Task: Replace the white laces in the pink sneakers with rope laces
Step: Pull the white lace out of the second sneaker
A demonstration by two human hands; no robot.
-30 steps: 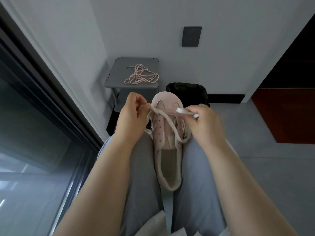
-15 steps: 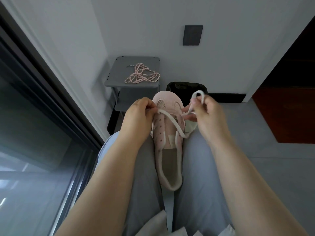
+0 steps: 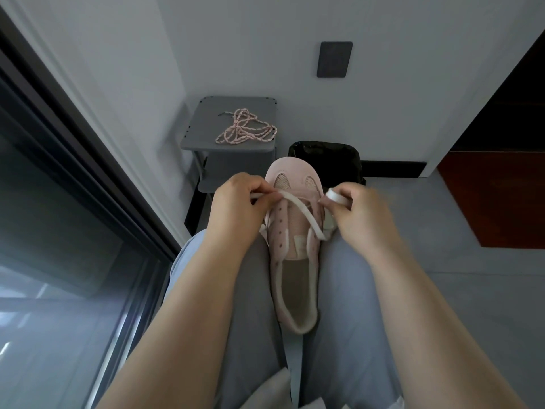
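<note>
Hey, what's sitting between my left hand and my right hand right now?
In the head view, the toe end of the pink sneaker lies between the left hand and right hand, with the white lace stretched across it.

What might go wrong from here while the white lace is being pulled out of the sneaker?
The sneaker is only wedged between the thighs, while the left hand and the right hand both pinch the white lace, so a hard tug might tip it forward toward the bin. The lace is threaded near the toe and may snag there.
</note>
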